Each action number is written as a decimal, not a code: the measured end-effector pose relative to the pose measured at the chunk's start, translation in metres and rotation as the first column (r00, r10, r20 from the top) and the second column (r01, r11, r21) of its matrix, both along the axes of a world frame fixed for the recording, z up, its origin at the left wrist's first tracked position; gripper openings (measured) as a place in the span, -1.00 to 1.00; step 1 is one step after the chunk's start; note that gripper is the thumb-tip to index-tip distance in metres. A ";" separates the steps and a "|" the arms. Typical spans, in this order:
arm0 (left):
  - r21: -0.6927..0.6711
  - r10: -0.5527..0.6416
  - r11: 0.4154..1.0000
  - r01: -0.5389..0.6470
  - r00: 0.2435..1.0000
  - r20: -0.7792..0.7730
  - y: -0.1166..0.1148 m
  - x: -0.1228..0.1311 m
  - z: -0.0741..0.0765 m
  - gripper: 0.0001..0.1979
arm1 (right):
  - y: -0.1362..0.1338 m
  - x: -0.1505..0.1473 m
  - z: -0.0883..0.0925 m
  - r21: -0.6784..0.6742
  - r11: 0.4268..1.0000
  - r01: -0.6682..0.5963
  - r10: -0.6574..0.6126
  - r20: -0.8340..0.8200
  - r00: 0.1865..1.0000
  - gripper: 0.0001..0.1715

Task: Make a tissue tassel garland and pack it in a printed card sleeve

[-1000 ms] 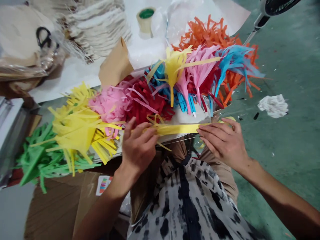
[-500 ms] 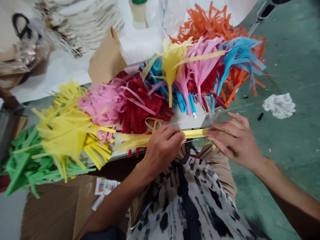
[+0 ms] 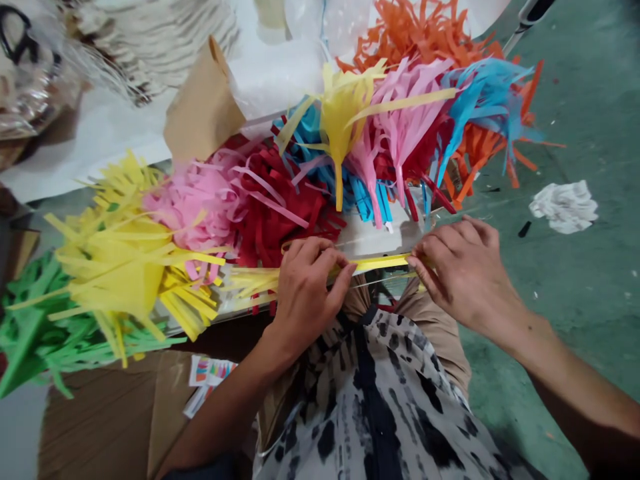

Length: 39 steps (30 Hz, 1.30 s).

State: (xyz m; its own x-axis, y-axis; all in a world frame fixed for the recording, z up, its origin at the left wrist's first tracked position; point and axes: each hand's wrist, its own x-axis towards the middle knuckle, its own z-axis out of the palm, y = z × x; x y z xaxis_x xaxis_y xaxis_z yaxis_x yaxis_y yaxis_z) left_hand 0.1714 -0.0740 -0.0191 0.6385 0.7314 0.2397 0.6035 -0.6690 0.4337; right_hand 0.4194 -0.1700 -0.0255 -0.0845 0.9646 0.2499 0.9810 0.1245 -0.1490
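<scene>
A yellow tissue-paper tassel (image 3: 381, 263) is stretched level between my hands at the table's front edge. My left hand (image 3: 311, 281) pinches its middle, with the cut fringe spreading out to the left beneath the knuckles. The far right end of its narrow, folded part is pinched between the thumb and fingers of my right hand (image 3: 454, 265). Just beyond my hands lie a finished-looking yellow tassel (image 3: 341, 127), pink tassels (image 3: 400, 127) and a light blue tassel (image 3: 475, 100), their twisted stems pointing toward me.
Fringed paper in green (image 3: 35, 320), yellow (image 3: 120, 267), pink (image 3: 195, 200), dark red (image 3: 280, 207) and orange (image 3: 415, 33) heaps along the table. Behind it stands a brown paper piece (image 3: 203, 107). Crumpled white paper (image 3: 565, 207) lies on the green floor at right; cardboard (image 3: 100, 420) is below left.
My left hand has shifted slightly left along the yellow strip and its thumb now shows. The right hand's fingers have curled in closer, and the strip between the hands looks narrower.
</scene>
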 end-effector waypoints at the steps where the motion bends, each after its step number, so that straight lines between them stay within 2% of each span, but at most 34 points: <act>1: -0.003 0.019 1.000 -0.019 1.000 -0.011 0.000 0.000 0.000 -0.85 | 0.002 0.000 0.002 -0.025 1.000 0.004 -0.004 0.004 1.000 -0.75; 7: 0.036 0.042 0.999 -0.038 0.994 -0.099 0.001 0.006 0.004 -0.82 | 0.010 0.000 0.009 -0.087 0.996 0.026 -0.024 0.024 0.999 -0.69; 9: 0.094 0.038 0.995 -0.028 0.993 -0.114 0.000 0.008 0.004 -0.86 | 0.008 -0.003 0.010 -0.049 0.998 0.049 -0.047 0.047 0.998 -0.72; 11: 0.195 -0.014 0.980 0.029 0.997 -0.077 -0.002 0.010 0.003 -0.90 | 0.003 -0.006 0.008 0.049 0.998 0.041 -0.044 0.058 0.997 -0.81; 13: 0.306 -0.132 0.942 0.136 0.991 -0.032 -0.006 0.013 0.000 -0.82 | -0.004 -0.010 0.004 0.170 0.983 -0.062 0.054 0.056 0.997 -0.82; 16: 0.389 -0.233 0.890 0.237 0.971 -0.057 -0.009 0.009 -0.003 -0.79 | -0.015 -0.008 -0.004 0.254 0.946 -0.204 0.195 0.062 0.979 -0.61; 21: 0.410 -0.130 0.897 0.164 0.985 -0.110 0.000 -0.029 0.004 -0.76 | -0.028 0.007 -0.008 0.254 0.956 -0.149 0.140 0.053 0.989 -0.47; 24: 0.444 0.038 0.896 -0.003 0.997 -0.070 0.003 -0.046 0.014 -0.79 | -0.027 0.008 -0.004 0.274 0.948 -0.160 0.156 0.038 0.987 -0.53; 26: 0.466 0.108 0.881 -0.084 0.994 -0.024 -0.002 -0.041 0.020 -0.78 | -0.025 0.005 -0.002 0.259 0.954 -0.153 0.157 0.006 0.988 -0.59; 28: 0.427 0.009 0.904 -0.011 1.000 0.007 -0.010 -0.024 0.021 -0.73 | -0.022 0.003 0.000 0.231 0.964 -0.135 0.145 -0.027 0.989 -0.66; 29: 0.378 -0.092 0.922 0.081 0.996 0.011 -0.013 -0.014 0.020 -0.73 | -0.020 0.002 0.001 0.212 0.969 -0.126 0.138 -0.039 0.990 -0.70; 31: 0.261 -0.247 0.936 0.235 0.969 0.015 -0.014 0.007 0.014 -0.80 | -0.017 0.003 0.003 0.186 0.976 -0.111 0.122 -0.050 0.991 -0.78; 32: 0.212 -0.280 0.939 0.270 0.960 0.018 -0.012 0.016 0.010 -0.84 | -0.015 0.004 0.004 0.176 0.979 -0.107 0.117 -0.051 0.992 -0.81; 35: 0.133 -0.283 0.951 0.280 0.959 0.006 -0.001 0.028 0.001 -0.85 | -0.010 0.006 0.006 0.151 0.983 -0.107 0.116 -0.055 0.992 -0.88; 39: 0.149 -0.306 0.939 0.309 0.951 -0.044 0.008 0.024 -0.004 -0.82 | -0.003 0.006 0.004 0.152 0.979 -0.139 0.149 -0.058 0.987 -0.89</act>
